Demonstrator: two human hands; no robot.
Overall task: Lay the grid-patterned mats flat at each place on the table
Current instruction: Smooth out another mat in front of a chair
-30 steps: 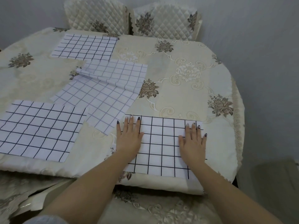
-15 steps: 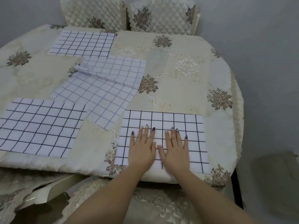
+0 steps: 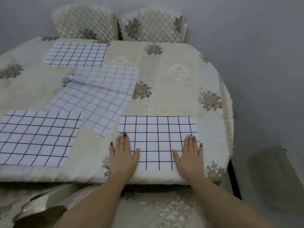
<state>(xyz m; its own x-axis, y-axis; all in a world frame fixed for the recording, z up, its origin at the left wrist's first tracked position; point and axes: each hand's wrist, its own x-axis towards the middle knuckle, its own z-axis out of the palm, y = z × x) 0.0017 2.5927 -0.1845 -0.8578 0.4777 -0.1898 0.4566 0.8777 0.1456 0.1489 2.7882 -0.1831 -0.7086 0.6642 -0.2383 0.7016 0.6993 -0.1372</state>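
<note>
Both hands lay flat with fingers spread, palms down. The left hand (image 3: 122, 156) pressed the left edge of the near mat (image 3: 158, 142), and the right hand (image 3: 190, 156) pressed its right edge. The mat was thin white cloth with black squares, a rectangle lying flat at 6 o'clock on the table (image 3: 172, 89), its long side running from 9 to 3 o'clock.

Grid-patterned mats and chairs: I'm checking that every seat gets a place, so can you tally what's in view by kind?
Flat white mats with bold black grid: 3 (far, near left, near right under both hands)
Crumpled white cloth with thin pale grid, table centre: 1
Cream quilted chair backs at the far edge: 2 ()
Total: 6
</note>
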